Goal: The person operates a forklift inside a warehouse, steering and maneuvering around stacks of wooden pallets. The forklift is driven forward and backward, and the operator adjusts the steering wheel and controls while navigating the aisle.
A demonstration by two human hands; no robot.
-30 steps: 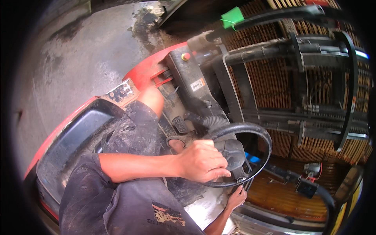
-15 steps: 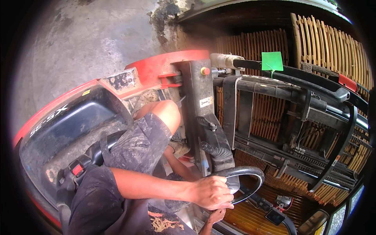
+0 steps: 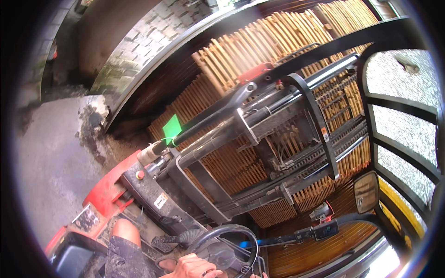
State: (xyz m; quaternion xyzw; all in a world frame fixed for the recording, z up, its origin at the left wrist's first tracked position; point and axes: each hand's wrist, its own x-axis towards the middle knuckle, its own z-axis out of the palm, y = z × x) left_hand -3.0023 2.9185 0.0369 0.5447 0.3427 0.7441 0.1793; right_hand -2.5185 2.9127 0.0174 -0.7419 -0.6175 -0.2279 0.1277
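My left hand [image 3: 192, 266] is at the bottom edge, its fingers curled over the near left rim of a black steering wheel [image 3: 256, 248]. Only a few fingertips of my right hand [image 3: 259, 275] show, low beside the wheel's near right side; the rest is out of the picture. Left of the wheel stand a ribbed black boot [image 3: 190, 236] and dark control levers [image 3: 165, 240]. My bent knee [image 3: 126, 231] in dusty dark shorts is left of those. The wheel belongs to a red and black forklift [image 3: 107, 183], in which I sit.
The forklift's black mast [image 3: 259, 125] with chains and cylinders stands ahead. Beyond it are stacked wooden slats [image 3: 250, 46]. A green tag [image 3: 172, 126] hangs from a bar. A mirror [image 3: 366, 192], a small display [image 3: 326, 229] and a barred guard [image 3: 394, 123] are at right. Concrete floor [image 3: 60, 139] lies left.
My view has swung up and to the right, so the mast, slats and guard fill more of it. The wheel and my hands now sit lower; my left hand remains at the wheel.
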